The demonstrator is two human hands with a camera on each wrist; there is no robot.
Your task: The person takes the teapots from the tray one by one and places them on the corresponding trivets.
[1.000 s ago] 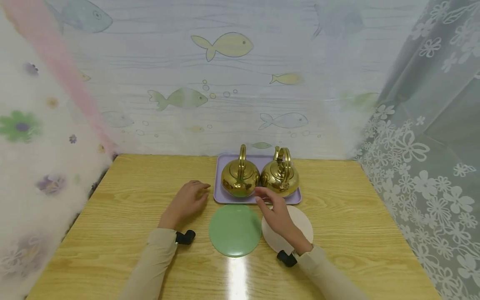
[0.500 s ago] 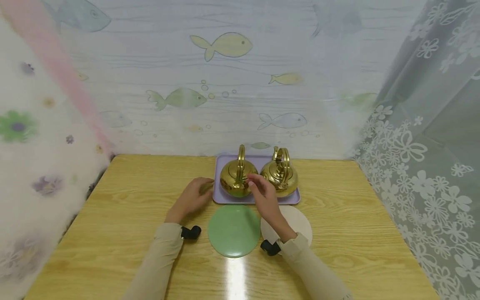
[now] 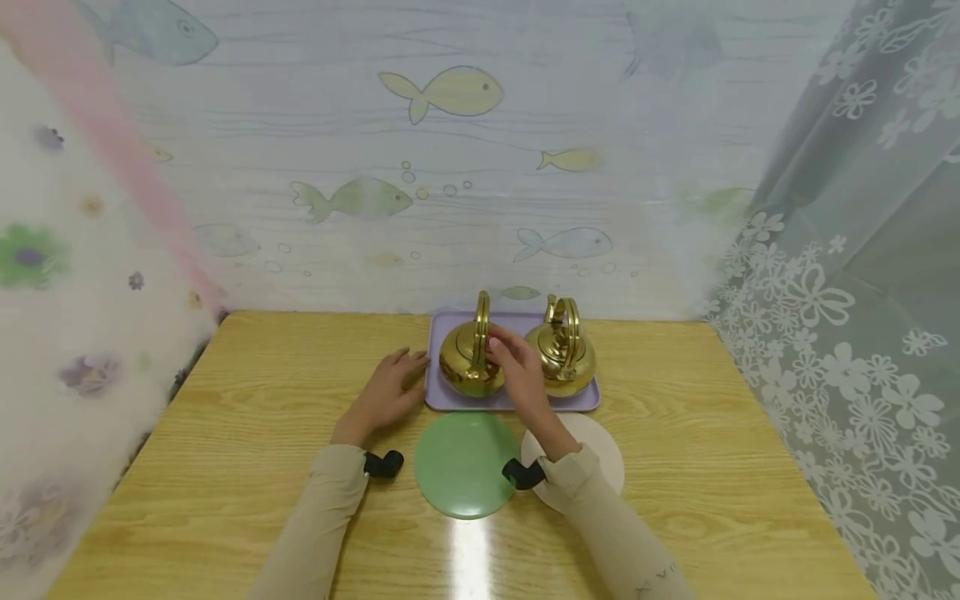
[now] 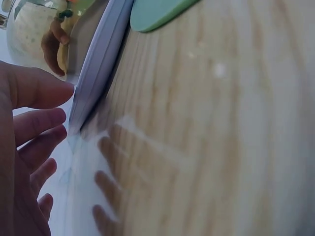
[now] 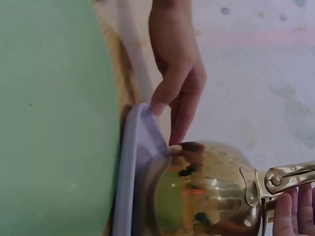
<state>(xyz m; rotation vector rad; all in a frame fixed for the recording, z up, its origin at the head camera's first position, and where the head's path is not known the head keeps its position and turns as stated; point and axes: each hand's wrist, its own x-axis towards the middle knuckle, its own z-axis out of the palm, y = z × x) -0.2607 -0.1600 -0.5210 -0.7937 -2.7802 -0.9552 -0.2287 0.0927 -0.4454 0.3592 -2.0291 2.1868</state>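
Two shiny gold kettles, a left kettle (image 3: 459, 367) and a right kettle (image 3: 572, 358), stand upright on a lilac tray (image 3: 438, 393). My right hand (image 3: 528, 383) is at the right side of the left kettle, its fingertips beside the raised handle (image 5: 290, 177). In the right wrist view its fingers look rather straight near the lid; whether they touch the kettle is hard to tell. My left hand (image 3: 386, 392) is at the tray's left edge, fingers loosely spread. Its thumb (image 4: 49, 88) comes up to the tray's rim, touching or almost touching it.
A green round plate (image 3: 465, 467) lies in front of the tray. Beside it on the right lies a cream round plate (image 3: 606, 467), partly covered by my right arm. The wooden table (image 3: 697, 467) meets a fish-patterned curtain (image 3: 450, 250) behind the tray.
My right hand has moved left and forward, from in front of the kettles to the left kettle's handle. My left hand has shifted slightly right, up to the tray's edge. The kettles stay put.
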